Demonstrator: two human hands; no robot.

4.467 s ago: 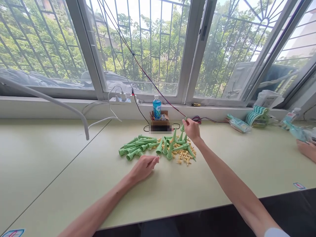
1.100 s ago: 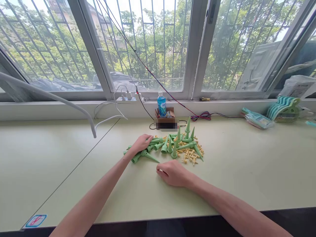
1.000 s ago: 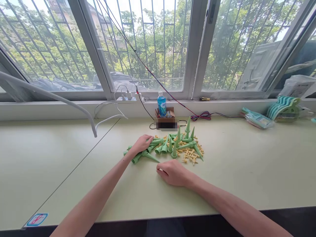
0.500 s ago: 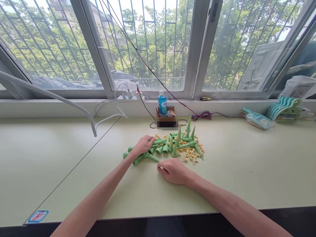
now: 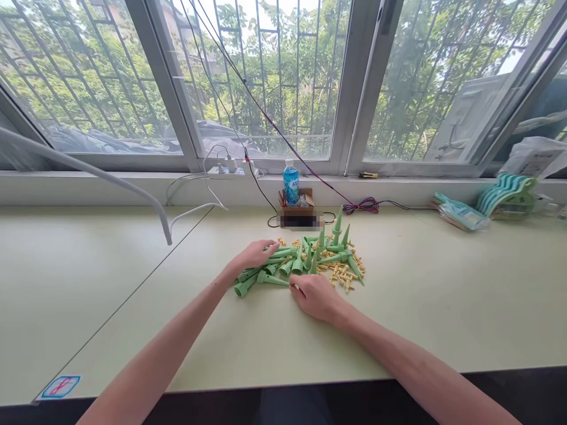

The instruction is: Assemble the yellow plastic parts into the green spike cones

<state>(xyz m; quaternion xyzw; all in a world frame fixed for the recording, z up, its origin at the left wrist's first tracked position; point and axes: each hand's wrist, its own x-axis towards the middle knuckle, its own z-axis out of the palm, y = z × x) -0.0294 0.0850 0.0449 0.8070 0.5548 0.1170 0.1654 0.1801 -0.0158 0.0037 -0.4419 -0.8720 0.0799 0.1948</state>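
A pile of green plastic plant-watering spikes [image 5: 277, 280] lies on the table, hollow and tapered, some with wide open ends. Several stand upright, such as the tall green spike [image 5: 337, 227] at the back. Small yellow valve-like pieces [image 5: 343, 274] are scattered among and right of them. My left hand [image 5: 256, 254] rests on the pile's left side, fingers stretched over the lying spikes. At the pile's front edge is my right hand [image 5: 316, 297], its fingers curled, with the tip of a lying spike meeting the fingertips. Whatever is within those fingers is hidden.
Behind the pile stands a small cardboard box [image 5: 305, 209] with a blue bottle [image 5: 291, 184] in or behind it. Cables [image 5: 361, 205] run along the wall. Teal hangers [image 5: 507, 195] and a bagged pack [image 5: 463, 212] lie far right. A white tube [image 5: 150, 203] juts in from the left.
My right hand has moved slightly away from me and right, now covering the base of an upright spike. Spike ends left of my left forearm no longer show. The view has shifted slightly.
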